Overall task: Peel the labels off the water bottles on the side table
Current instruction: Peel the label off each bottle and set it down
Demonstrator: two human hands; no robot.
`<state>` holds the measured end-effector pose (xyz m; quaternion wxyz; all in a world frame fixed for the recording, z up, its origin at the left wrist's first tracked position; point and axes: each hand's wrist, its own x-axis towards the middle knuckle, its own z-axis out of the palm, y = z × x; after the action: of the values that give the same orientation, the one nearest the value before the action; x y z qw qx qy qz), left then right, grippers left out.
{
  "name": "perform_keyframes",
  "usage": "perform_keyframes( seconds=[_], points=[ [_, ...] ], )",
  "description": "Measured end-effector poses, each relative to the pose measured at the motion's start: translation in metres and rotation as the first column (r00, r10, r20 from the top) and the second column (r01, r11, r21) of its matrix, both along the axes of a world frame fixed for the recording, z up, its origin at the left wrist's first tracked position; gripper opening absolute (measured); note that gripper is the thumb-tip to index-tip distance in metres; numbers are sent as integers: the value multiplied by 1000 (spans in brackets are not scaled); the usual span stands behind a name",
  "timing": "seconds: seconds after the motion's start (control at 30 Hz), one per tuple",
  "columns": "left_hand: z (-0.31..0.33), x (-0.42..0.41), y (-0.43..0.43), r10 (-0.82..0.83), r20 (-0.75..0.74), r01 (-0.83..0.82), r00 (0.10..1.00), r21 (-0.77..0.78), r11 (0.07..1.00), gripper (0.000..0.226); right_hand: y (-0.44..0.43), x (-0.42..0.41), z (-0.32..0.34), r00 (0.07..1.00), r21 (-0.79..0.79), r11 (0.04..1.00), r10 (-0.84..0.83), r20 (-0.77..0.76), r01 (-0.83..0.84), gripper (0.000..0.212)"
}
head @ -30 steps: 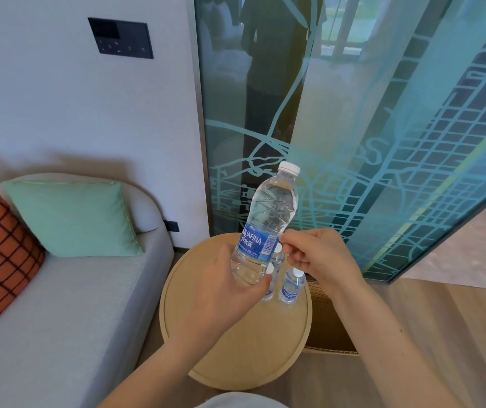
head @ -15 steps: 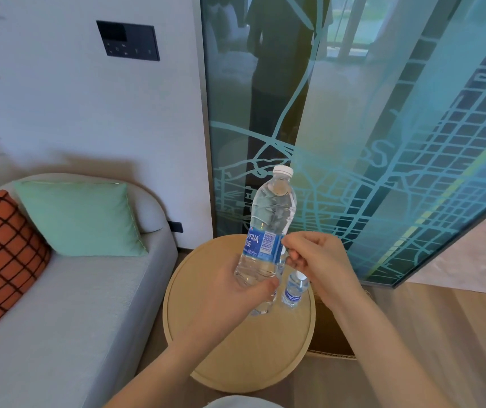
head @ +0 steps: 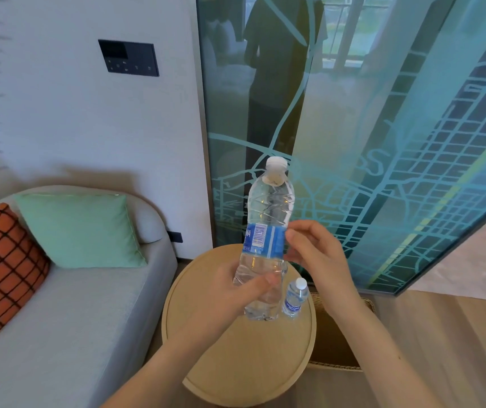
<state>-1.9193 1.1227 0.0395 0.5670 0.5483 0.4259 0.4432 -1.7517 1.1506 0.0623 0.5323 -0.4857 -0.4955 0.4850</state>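
A clear water bottle [head: 268, 207] with a white cap is held upright above the round wooden side table [head: 244, 357]. My left hand [head: 233, 293] grips its lower body. A blue label [head: 265, 238] wraps its middle, barcode side toward me. My right hand [head: 312, 251] has its thumb and fingertips at the label's right edge, touching it. A second, small water bottle [head: 294, 297] with a blue label stands on the table just right of the held one.
A grey sofa [head: 68, 313] with a green cushion [head: 80, 231] and an orange checked cushion [head: 0, 269] lies left of the table. A glass panel [head: 382, 142] with a map pattern stands behind. A woven basket [head: 338, 328] sits right of the table.
The bottle has been turned in my left hand, so the barcode side of the label now faces me. My right hand stays at the label's right edge.
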Motion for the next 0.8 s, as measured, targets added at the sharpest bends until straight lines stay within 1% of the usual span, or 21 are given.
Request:
perform_keyframes(
  seconds=[0.1, 0.2, 0.23, 0.3, 0.33, 0.37, 0.4, 0.47, 0.6, 0.67, 0.73, 0.77, 0.8],
  points=[
    [-5, 1, -2, -8, 2, 8, 1000, -19, 1000, 28, 2, -4, -4, 991, -102, 993, 53, -126, -66, 44],
    [-11, 1, -1, -11, 12, 12, 1000, -74, 997, 40, 9, -6, 1, 949, -149, 975, 113, -294, -162, 55],
    [-13, 1, -2, -20, 13, 21, 1000, -83, 996, 41, 12, -5, 4, 931, -144, 969, 144, -336, -202, 66],
    [-13, 2, -3, -33, 8, 34, 999, -88, 996, 39, 17, -5, 9, 901, -156, 953, 180, -396, -259, 96],
    [-14, 2, -3, -36, 5, 36, 999, -91, 995, 39, 19, -4, 11, 892, -163, 946, 195, -408, -281, 103],
    [-14, 2, -3, -38, 1, 38, 999, -93, 995, 39, 21, -3, 11, 889, -160, 940, 218, -402, -303, 105],
    [-15, 2, -4, -42, 1, 42, 999, -97, 994, 39, 22, -2, 10, 893, -151, 936, 241, -379, -317, 101],
    [-15, 2, -4, -58, 11, 59, 998, -103, 993, 38, 23, -3, 10, 908, -135, 941, 252, -335, -311, 87],
    [-16, 3, -4, -114, 24, 116, 993, -114, 987, 41, 21, -4, 9, 933, -157, 964, 157, -325, -217, 55],
    [-16, 0, -2, -130, -11, 128, 992, -100, 987, 51, 19, -4, 11, 936, -138, 972, 139, -323, -191, 50],
    [-13, -6, 2, -116, -62, 114, 991, -29, 993, 58, 16, -2, 14, 950, -113, 982, 115, -289, -153, 47],
    [-9, -9, 5, -83, -97, 86, 992, 28, 996, 57, 15, -1, 16, 960, -106, 986, 94, -262, -126, 43],
    [-4, -12, 8, -17, -132, 29, 991, 89, 996, 55, 14, 0, 18, 968, -108, 990, 67, -242, -95, 40]
  ],
)
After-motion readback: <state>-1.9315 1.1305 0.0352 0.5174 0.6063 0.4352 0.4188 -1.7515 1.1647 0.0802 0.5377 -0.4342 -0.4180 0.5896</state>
